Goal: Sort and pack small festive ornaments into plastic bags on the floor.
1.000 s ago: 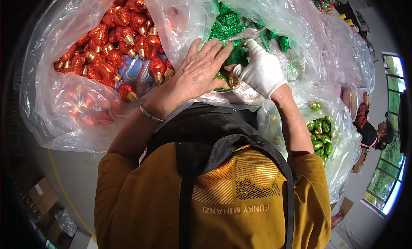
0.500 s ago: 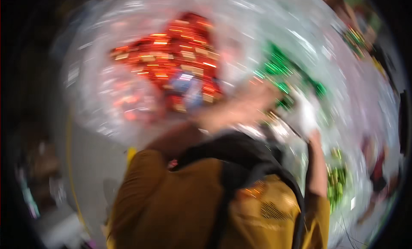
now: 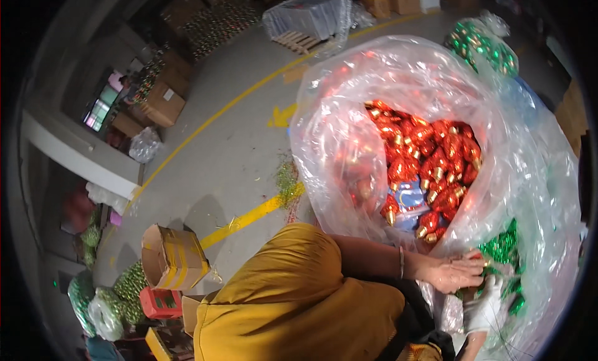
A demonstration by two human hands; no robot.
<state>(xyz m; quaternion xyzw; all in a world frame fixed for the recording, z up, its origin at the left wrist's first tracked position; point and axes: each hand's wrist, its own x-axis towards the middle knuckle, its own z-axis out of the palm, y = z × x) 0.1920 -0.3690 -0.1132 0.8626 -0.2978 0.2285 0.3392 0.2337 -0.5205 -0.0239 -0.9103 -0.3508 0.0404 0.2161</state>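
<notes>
Green glittery ornaments (image 3: 503,244) lie in the lower right of the frame, down in a clear plastic bag (image 3: 548,193), and from here I see them just past the person's fingertips. Most of the patch sits above and to the right of the bare left hand (image 3: 453,272), which is the nearer one to it. Its long axis runs roughly up and down the frame, across the line of the left fingers, which reach to the right. A darker green piece (image 3: 517,306) lies just right of the white-gloved right hand (image 3: 489,308), which points upward; which way that piece's own length runs, I can't tell.

The left fingers are stretched out and close together, only a little bent; whether they pinch anything beneath, I cannot tell. The gloved fingers are partly hidden beside them, so their grip can't be told either.

A metal bangle (image 3: 402,261) circles the left wrist. Up from the hands, red ornaments (image 3: 436,155) with gold caps fill another bag opening, around something blue (image 3: 411,202). Further off, an open cardboard box (image 3: 174,258) stands at lower left, just beside a red crate (image 3: 161,302).
</notes>
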